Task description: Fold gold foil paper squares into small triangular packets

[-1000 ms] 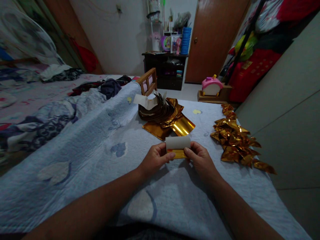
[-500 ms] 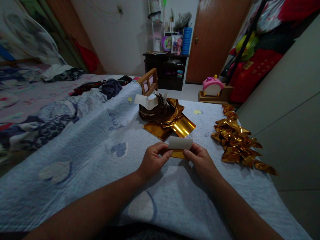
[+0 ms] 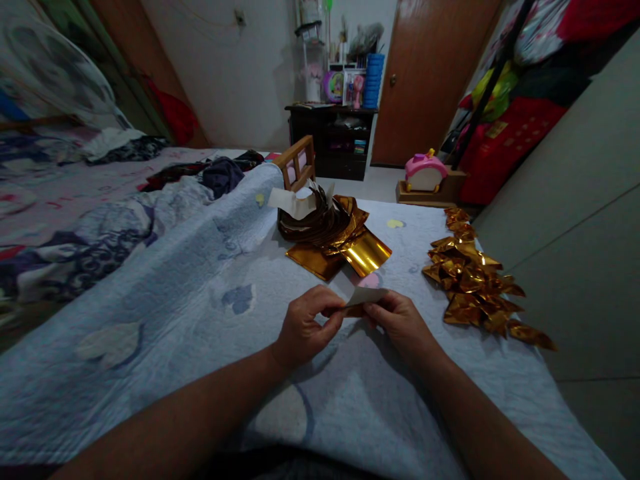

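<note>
A small sheet of gold paper (image 3: 365, 296), its pale back showing, is partly folded over and held above the bed. My left hand (image 3: 311, 321) pinches its left end between thumb and fingers. At its right end, my right hand (image 3: 397, 321) grips it with the thumb on the near side. Just beyond my hands lies a fanned stack of gold paper sheets (image 3: 320, 223), with one shiny loose sheet (image 3: 367, 251) at its near right. Folded gold pieces (image 3: 467, 283) are heaped to the right.
A pale blue quilt (image 3: 190, 340) covers the bed, rising in a ridge on the left. Beyond the stack stands a wooden rail (image 3: 296, 163). A pink and white toy (image 3: 426, 172) and a dark cabinet (image 3: 327, 143) are farther back. Cupboard doors (image 3: 580, 267) border the right.
The held paper's pale flap has narrowed on the left and now slants up to the right. My left fingers have closed in over its left end.
</note>
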Demonstrator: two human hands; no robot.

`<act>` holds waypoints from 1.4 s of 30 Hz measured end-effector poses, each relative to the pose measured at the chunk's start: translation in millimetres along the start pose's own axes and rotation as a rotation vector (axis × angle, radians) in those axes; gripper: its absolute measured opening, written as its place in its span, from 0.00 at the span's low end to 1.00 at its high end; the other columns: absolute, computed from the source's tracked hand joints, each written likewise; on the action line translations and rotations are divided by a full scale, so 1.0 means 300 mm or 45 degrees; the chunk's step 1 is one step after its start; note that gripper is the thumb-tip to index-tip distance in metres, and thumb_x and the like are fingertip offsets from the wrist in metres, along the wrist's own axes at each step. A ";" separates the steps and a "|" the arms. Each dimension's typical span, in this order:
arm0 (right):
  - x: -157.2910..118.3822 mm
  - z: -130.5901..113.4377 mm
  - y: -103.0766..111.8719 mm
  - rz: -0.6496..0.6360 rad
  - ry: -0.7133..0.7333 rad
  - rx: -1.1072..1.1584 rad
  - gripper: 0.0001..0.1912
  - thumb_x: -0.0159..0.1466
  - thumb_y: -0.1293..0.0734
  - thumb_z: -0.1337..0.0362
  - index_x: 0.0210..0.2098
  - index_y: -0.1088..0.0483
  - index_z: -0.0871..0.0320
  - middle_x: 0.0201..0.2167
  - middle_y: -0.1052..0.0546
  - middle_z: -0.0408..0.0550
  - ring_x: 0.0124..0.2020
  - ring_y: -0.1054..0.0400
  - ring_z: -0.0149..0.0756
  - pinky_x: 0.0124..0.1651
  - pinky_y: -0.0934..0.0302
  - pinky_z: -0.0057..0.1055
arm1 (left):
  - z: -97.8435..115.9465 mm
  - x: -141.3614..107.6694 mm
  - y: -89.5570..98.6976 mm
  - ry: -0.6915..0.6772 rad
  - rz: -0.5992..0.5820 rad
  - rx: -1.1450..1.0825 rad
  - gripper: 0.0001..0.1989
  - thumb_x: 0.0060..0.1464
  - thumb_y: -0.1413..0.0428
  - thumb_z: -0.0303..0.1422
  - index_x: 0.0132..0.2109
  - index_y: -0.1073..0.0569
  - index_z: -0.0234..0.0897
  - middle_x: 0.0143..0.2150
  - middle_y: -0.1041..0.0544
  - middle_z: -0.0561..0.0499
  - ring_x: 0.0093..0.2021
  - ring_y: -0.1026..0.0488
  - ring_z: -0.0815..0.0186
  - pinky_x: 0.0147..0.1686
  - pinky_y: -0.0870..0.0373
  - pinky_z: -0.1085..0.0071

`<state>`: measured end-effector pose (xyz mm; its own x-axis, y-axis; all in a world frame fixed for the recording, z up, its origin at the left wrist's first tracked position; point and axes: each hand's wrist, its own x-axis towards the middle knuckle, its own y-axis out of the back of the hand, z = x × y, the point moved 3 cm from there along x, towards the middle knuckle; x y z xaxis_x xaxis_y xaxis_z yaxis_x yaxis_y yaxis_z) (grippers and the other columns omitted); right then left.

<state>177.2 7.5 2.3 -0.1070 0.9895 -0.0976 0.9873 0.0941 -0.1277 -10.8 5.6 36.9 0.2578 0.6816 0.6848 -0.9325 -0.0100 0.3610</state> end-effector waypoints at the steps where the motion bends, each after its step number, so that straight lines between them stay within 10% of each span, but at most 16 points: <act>1: 0.000 -0.001 0.000 -0.004 0.006 -0.014 0.09 0.56 0.26 0.59 0.31 0.22 0.59 0.23 0.27 0.43 0.24 0.38 0.30 0.29 0.45 0.30 | 0.004 0.000 0.001 -0.028 0.000 0.002 0.07 0.57 0.42 0.21 0.39 0.23 0.36 0.32 0.24 0.51 0.32 0.26 0.69 0.32 0.28 0.75; 19: 0.000 -0.010 -0.010 -0.025 0.026 0.061 0.08 0.55 0.23 0.57 0.31 0.20 0.56 0.28 0.21 0.46 0.31 0.31 0.35 0.37 0.38 0.34 | 0.029 -0.008 0.004 -0.174 -0.014 0.096 0.07 0.57 0.40 0.21 0.41 0.22 0.37 0.34 0.21 0.49 0.34 0.23 0.67 0.34 0.25 0.73; 42: 0.002 0.004 0.001 0.017 0.035 -0.006 0.11 0.57 0.26 0.59 0.38 0.20 0.58 0.32 0.18 0.49 0.32 0.29 0.37 0.35 0.40 0.33 | -0.010 0.006 0.008 0.174 -0.021 0.005 0.00 0.58 0.39 0.28 0.38 0.23 0.37 0.31 0.25 0.52 0.31 0.28 0.68 0.32 0.30 0.72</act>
<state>177.2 8.0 0.8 -0.0908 0.9933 -0.0718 0.9892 0.0817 -0.1217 -13.4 9.0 37.0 0.2358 0.7750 0.5864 -0.9275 -0.0007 0.3739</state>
